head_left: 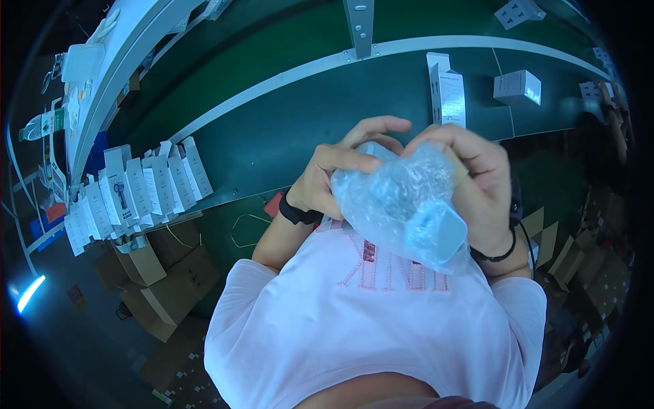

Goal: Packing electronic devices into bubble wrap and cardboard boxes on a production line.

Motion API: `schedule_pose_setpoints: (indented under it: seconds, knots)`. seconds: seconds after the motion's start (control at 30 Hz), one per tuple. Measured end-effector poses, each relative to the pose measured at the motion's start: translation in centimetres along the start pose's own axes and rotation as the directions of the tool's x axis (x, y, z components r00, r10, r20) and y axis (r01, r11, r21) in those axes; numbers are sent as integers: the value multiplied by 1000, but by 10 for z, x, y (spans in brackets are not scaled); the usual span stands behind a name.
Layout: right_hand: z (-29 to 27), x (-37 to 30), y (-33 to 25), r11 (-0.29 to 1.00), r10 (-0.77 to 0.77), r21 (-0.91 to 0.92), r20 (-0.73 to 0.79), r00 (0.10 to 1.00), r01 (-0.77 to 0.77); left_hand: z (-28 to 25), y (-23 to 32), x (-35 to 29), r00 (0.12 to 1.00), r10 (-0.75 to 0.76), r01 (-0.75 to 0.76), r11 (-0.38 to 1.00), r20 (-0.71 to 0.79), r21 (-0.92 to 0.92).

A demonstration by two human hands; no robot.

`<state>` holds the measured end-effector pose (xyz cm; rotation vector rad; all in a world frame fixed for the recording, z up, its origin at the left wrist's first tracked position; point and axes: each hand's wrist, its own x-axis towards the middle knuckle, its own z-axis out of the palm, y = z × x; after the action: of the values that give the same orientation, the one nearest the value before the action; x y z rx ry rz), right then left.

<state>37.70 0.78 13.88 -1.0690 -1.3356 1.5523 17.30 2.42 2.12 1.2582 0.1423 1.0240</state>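
Observation:
A clear bubble-wrap bag point(381, 194) hangs between my two hands, close to my chest. Inside it sits a pale, light-coloured object with a squarish end point(439, 232); its kind is blurred by the plastic. My left hand point(340, 163) pinches the bag's upper left side, thumb below and fingers bent over it. My right hand point(477, 177) grips the upper right side with curled fingers. Beyond the hands, a tall white carton point(449, 95) stands on the green table point(286, 123) with its top flap up.
A row of white printed cartons point(136, 191) stands at the table's left edge. Another white box point(518, 87) lies at the far right. Open brown cardboard boxes point(160, 286) are on the floor at left, more at right. A metal post point(359, 27) rises behind the table.

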Motion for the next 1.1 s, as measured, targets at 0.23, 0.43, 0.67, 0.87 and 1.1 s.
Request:
schedule_pose_setpoints:
  seconds: [0.23, 0.43, 0.67, 0.87, 1.1]
  knots:
    - [-4, 9, -9, 971, -73, 223, -74, 995, 88, 4, 17, 2, 933, -290, 261, 953, -213, -156]
    - [-8, 6, -5, 951, -77, 301, -14, 997, 78, -2, 7, -18, 905, -341, 300, 936, -255, -187]
    - [2, 0, 1, 932, 59, 361, -66, 996, -31, -16, -10, -15, 970, -117, 110, 993, -212, -44]
    - [7, 11, -7, 818, 182, 565, -79, 980, -107, 15, -1, 13, 930, -66, 131, 979, -362, 158]
    - [1, 31, -13, 983, 26, 181, -2, 1000, -26, -8, -17, 6, 800, -449, 420, 893, -398, -163]
